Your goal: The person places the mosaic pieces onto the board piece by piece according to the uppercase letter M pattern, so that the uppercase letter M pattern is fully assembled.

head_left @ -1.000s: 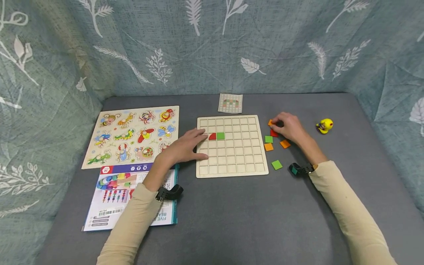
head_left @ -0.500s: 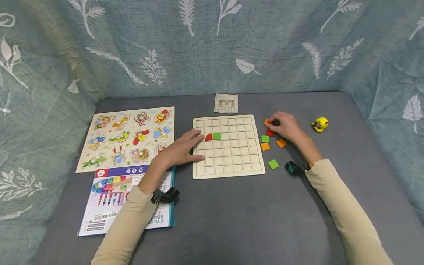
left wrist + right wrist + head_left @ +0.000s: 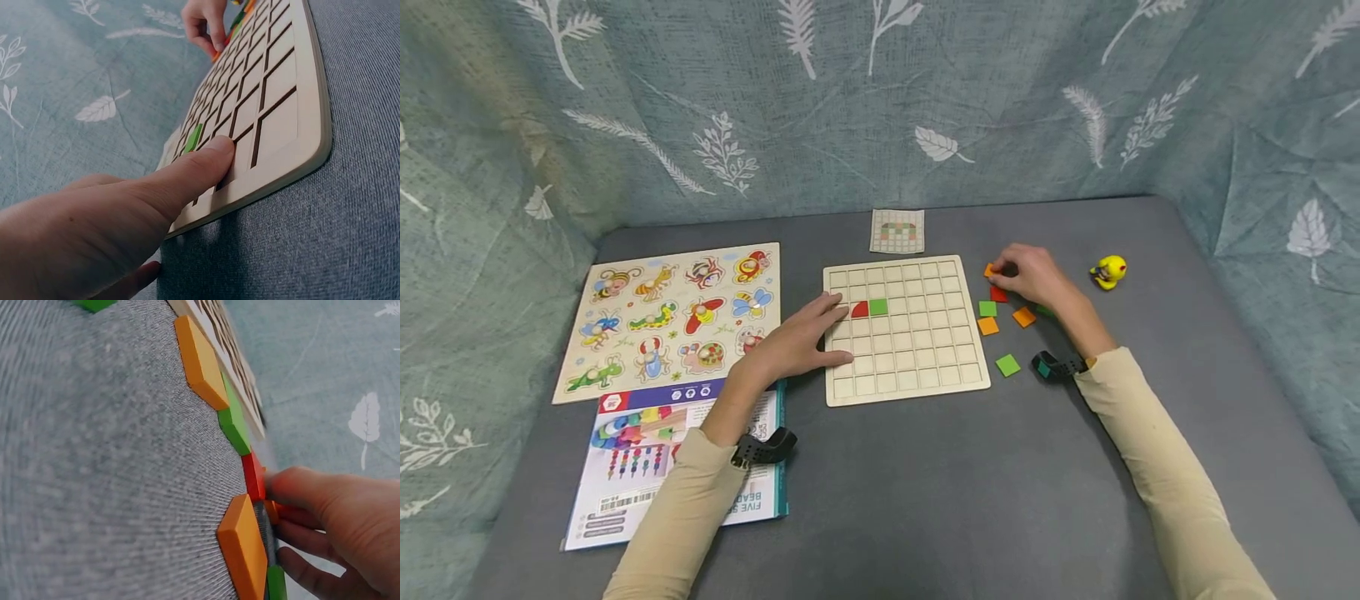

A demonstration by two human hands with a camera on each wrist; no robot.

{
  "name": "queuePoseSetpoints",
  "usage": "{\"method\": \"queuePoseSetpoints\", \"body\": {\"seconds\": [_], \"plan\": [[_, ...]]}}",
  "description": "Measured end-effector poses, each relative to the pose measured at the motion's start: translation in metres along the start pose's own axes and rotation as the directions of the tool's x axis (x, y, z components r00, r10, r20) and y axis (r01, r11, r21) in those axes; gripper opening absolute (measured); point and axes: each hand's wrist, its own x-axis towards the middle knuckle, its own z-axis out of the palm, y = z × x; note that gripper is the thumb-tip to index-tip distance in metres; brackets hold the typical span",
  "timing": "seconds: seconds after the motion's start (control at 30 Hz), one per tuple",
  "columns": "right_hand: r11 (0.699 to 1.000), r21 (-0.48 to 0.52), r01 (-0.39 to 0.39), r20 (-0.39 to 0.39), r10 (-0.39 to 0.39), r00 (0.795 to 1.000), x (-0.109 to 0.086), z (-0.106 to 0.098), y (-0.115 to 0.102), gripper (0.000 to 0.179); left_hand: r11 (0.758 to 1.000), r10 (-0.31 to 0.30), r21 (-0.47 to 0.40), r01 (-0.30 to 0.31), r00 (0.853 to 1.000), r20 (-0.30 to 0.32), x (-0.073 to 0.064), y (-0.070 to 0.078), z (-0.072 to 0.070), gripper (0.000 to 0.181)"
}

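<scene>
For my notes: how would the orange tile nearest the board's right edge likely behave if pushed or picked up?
The orange tile is probably stiff, given its straight edges and crisp corners. It would likely slide rather than roll, since it lies flat on the table. It seems light, being small beside the board.

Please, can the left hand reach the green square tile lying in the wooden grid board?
Probably yes: only a flat red quarter-circle tile lies between the left hand and the green square tile.
</scene>
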Motion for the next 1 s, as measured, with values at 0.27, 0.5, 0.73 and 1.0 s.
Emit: {"method": "queuePoseSetpoints", "body": {"seconds": [0.27, 0.5, 0.73, 1.0], "plan": [[1.000, 0.020, -0.006, 0.009, 0.006, 1.000, -0.001, -0.002, 0.002, 0.020, 1.000, -0.016, -0.004, 0.017, 1.000, 0.012, 0.002, 0.002, -0.001, 0.081], [1.000, 0.025, 0.008, -0.007, -0.008, 1.000, 0.000, 0.001, 0.003, 0.019, 1.000, -0.013, 0.003, 0.013, 1.000, 0.005, 0.000, 0.001, 0.000, 0.082], [0.995, 0.087, 0.045, -0.056, -0.040, 0.998, 0.000, 0.003, 0.010, 0.018, 1.000, 0.002, 0.004, -0.002, 1.000, 0.005, 0.001, 0.001, 0.000, 0.081], [0.992, 0.106, 0.069, -0.046, -0.065, 0.997, 0.003, 0.000, 0.004, 0.020, 1.000, -0.009, 0.018, 0.008, 1.000, 0.012, 0.000, -0.003, 0.001, 0.082]]}}
